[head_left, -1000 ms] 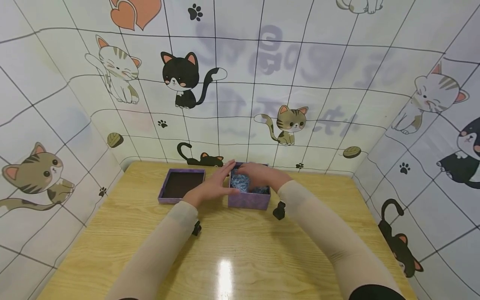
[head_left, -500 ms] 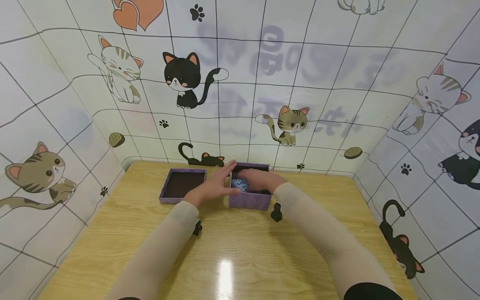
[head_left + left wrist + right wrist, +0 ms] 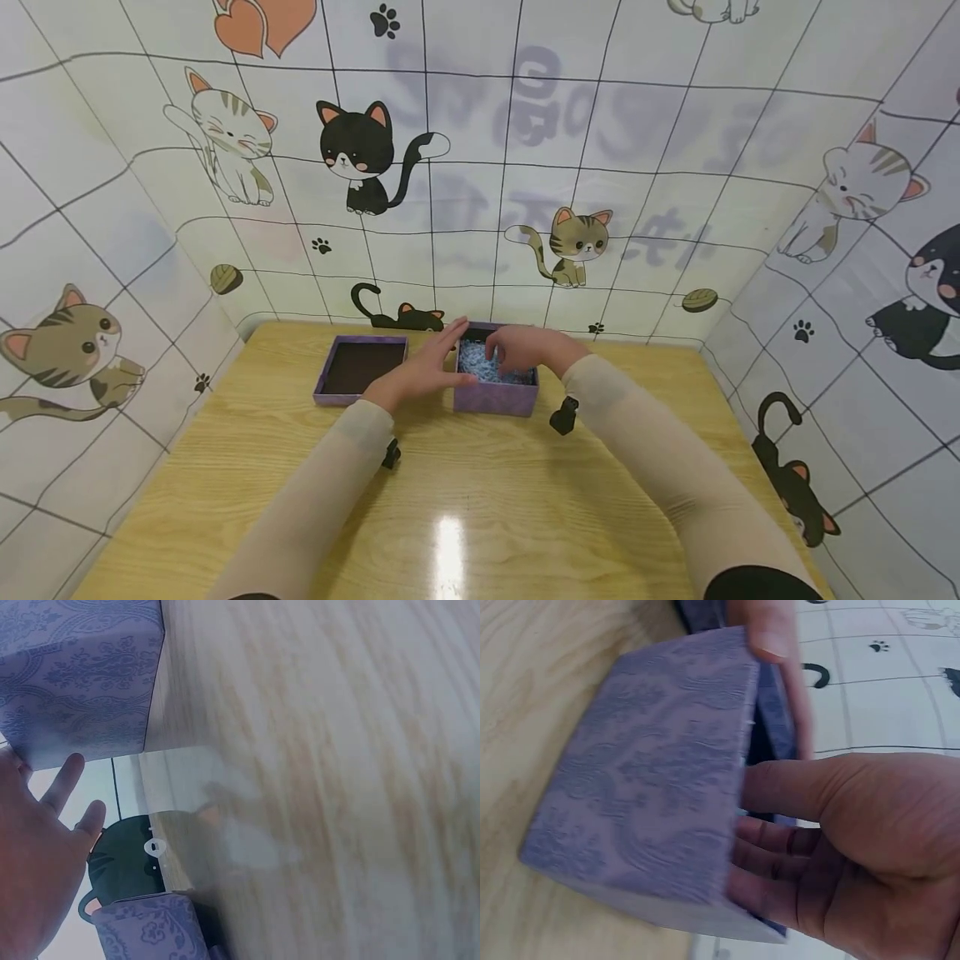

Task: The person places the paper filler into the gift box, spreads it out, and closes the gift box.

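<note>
The lid lay left of the box on the rear of the table, before the backdrop; shredded filler lay in the box, beneath the right hand.

The purple box hides the fingertips of the right hand in the right wrist view; whether they pinch the blue shreds cannot be told. The left hand covers a corner of the shallow tray; the left wrist view crops the box.
</note>
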The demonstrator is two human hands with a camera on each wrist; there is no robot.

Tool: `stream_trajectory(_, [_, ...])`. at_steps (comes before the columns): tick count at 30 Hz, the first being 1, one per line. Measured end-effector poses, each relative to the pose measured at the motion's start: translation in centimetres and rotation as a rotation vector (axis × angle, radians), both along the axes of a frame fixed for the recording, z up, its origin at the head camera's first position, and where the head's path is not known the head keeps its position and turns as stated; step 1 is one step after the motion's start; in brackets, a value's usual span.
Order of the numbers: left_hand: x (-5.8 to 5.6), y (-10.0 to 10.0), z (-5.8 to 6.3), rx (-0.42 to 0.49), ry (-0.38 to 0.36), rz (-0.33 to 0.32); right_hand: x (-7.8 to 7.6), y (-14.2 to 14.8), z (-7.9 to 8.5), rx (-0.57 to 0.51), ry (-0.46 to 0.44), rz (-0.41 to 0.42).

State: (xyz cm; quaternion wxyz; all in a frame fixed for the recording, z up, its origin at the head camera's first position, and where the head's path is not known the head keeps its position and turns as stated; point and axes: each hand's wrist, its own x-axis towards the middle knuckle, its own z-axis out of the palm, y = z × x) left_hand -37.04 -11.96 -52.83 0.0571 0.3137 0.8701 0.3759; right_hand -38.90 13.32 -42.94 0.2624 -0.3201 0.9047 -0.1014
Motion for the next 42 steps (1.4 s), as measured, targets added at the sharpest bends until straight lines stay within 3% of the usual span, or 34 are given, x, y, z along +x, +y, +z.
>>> stream_trajectory(9, [-0.1, 0.0, 0.0, -0.023, 0.013, -0.016, -0.6, -1.3, -3.0, 0.102, 0.069, 0.018])
stream_trajectory(16, [0.0, -0.1, 0.1, -0.004, 0.017, -0.018, -0.7, -1.4, -3.2, 0.126, 0.06, 0.025])
stream_trajectory(21, [-0.2, -0.1, -0.2, -0.019, 0.021, -0.014, -0.6, -0.5, -1.6, -0.009, 0.013, 0.008])
stream_trajectory(25, [-0.3, -0.1, -0.4, -0.005, 0.0, -0.009, -0.3, 0.2, -0.4, -0.215, -0.135, -0.098])
stream_trajectory(28, [-0.2, 0.0, -0.5, 0.003, -0.012, -0.003, -0.2, 0.2, -0.8, -0.32, -0.294, -0.162])
stream_trajectory(31, [0.0, 0.0, -0.4, 0.007, -0.015, -0.003, -0.3, -0.2, -2.1, -0.339, -0.382, -0.189])
stream_trajectory(36, [0.3, 0.1, -0.1, 0.003, -0.013, -0.005, -0.6, -0.7, -3.8, -0.304, -0.347, -0.179])
stream_trajectory(42, [0.1, -0.1, -0.2, 0.011, -0.011, -0.003, -0.8, -1.4, -4.8, -0.279, -0.303, -0.18])
